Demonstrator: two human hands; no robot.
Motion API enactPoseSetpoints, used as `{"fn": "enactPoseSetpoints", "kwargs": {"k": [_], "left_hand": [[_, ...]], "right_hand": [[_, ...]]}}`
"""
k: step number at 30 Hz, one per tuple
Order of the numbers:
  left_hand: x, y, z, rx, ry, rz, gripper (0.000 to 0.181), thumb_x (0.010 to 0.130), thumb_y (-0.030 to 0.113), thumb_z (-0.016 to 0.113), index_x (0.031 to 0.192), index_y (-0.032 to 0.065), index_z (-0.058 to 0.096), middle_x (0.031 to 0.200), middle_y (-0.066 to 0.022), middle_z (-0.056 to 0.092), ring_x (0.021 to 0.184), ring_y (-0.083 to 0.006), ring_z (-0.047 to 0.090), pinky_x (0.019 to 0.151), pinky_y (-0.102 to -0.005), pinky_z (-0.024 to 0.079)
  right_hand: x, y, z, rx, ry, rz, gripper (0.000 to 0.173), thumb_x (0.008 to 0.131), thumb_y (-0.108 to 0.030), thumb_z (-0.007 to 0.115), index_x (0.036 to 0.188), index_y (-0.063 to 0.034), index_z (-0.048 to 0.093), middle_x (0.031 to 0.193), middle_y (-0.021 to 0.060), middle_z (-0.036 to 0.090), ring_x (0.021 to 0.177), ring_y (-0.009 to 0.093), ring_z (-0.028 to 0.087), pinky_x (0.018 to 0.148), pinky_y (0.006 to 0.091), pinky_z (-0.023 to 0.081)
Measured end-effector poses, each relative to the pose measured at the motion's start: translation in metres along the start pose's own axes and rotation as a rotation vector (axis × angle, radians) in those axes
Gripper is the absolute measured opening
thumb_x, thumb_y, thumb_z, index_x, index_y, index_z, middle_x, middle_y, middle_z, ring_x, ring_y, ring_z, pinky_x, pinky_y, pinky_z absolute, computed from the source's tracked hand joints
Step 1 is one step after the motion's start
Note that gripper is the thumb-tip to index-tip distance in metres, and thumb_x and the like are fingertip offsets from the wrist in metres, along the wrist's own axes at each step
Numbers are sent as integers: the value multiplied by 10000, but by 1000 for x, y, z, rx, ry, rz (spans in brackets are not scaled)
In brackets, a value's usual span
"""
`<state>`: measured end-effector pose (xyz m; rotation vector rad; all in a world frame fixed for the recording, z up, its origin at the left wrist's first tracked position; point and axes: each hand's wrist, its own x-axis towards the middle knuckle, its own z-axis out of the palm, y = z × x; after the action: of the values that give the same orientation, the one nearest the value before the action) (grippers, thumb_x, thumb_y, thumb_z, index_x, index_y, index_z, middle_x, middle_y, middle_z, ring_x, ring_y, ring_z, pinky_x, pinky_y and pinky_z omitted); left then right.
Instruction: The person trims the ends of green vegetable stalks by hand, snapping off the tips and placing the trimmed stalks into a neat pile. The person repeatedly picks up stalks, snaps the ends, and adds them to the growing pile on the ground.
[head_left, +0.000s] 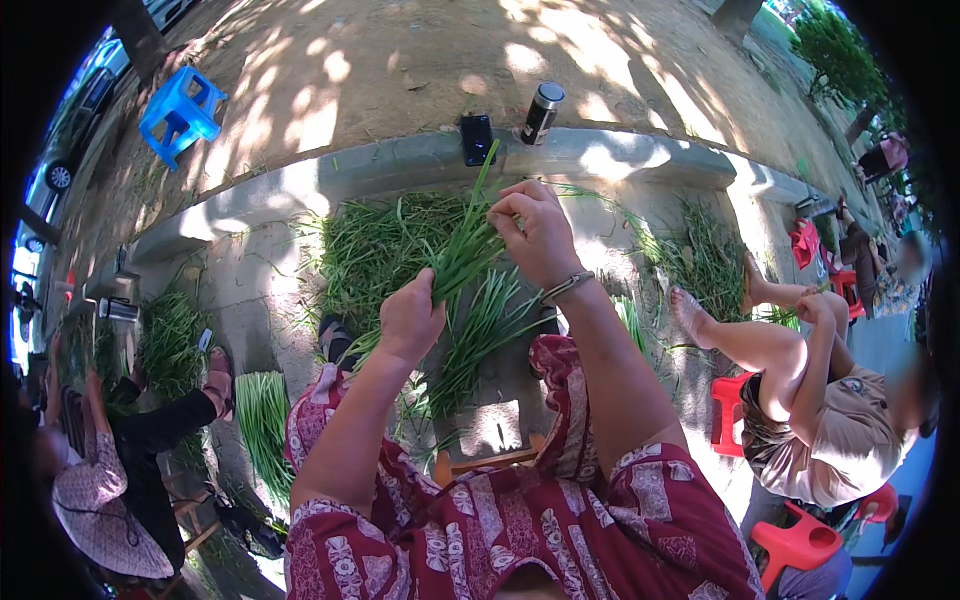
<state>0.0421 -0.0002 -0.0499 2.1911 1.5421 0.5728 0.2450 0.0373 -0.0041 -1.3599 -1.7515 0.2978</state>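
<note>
My left hand (411, 315) is closed around the lower part of a bunch of long green leafy stalks (469, 259), which look like garlic chives. Just right of the bunch's upper part is my right hand (536, 229), its thumb and forefinger pinched together; whether a blade is between them cannot be told. Below my hands, a loose pile of similar stalks (480, 330) lies between my feet. A larger heap of tangled green leaves (375, 240) spreads on the pavement beyond my left hand. An evenly laid bundle of stalks (262, 427) rests left of my leg.
A smartphone (477, 140) and a steel-topped flask (543, 112) are on the concrete kerb (420, 161) ahead. Beyond it stands a blue plastic stool (181, 112). People sit to either side, near more green heaps (709, 259). Red stools (799, 540) are at the right.
</note>
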Motion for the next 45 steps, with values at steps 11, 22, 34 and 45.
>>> {"fn": "enactPoseSetpoints", "kwargs": {"k": [11, 22, 34, 45], "left_hand": [[0, 3, -7, -87, 35, -13, 205, 735, 108, 587, 897, 18, 501, 709, -189, 569, 695, -392, 557, 584, -461, 424], [7, -17, 12, -655, 18, -96, 125, 829, 141, 598, 885, 33, 566, 694, -37, 574, 611, -158, 535, 577, -281, 414], [2, -9, 15, -724, -77, -65, 144, 853, 137, 583, 941, 22, 582, 716, -12, 576, 648, -80, 468, 613, -245, 409], [1, -5, 14, -611, -100, -10, 68, 863, 101, 567, 872, 34, 562, 673, 56, 466, 623, -44, 384, 558, -216, 345]], "right_hand": [[10, 31, -17, 815, 255, 627, 172, 869, -190, 535, 851, -39, 615, 770, 18, 598, 730, 112, 543, 663, 248, 420], [8, 74, -43, 481, 492, 562, 201, 778, -180, 656, 902, -38, 587, 802, 45, 596, 745, 111, 542, 702, 263, 438], [11, 18, -20, 552, 203, 130, 157, 762, -50, 625, 917, -64, 644, 989, 48, 557, 946, 156, 528, 815, 277, 412], [7, 13, -19, -66, 134, 17, 207, 677, -58, 663, 879, -103, 652, 921, 93, 544, 905, 271, 517, 785, 358, 431]]}}
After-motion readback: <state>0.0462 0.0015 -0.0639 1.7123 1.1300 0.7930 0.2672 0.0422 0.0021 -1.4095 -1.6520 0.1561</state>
